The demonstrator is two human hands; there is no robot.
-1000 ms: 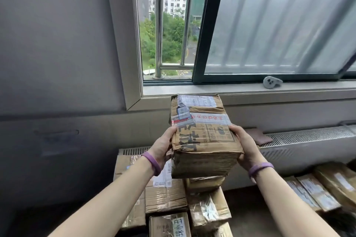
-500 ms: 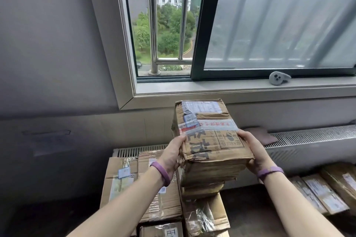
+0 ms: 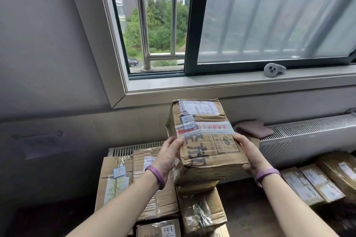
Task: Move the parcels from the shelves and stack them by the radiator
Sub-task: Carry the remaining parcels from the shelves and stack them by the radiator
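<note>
A brown taped cardboard parcel [image 3: 204,136] with a white shipping label and black printed characters sits between my two hands in front of the wall under the window. My left hand [image 3: 169,157] grips its left side, thumb on top. My right hand [image 3: 248,153] grips its right side. The parcel's underside is right above a smaller parcel [image 3: 196,186] that tops a stack; whether they touch I cannot tell. The white radiator [image 3: 308,134] runs along the wall behind it.
Several cardboard parcels [image 3: 119,177] are piled below and left against a low radiator grille. More parcels [image 3: 316,183] lie on the floor at the right. A folded cloth [image 3: 254,128] lies on the radiator. A small grey object [image 3: 273,69] sits on the window sill.
Both hands have lowered the parcel toward the stack, and the view has tilted so more of the stacked parcels shows below.
</note>
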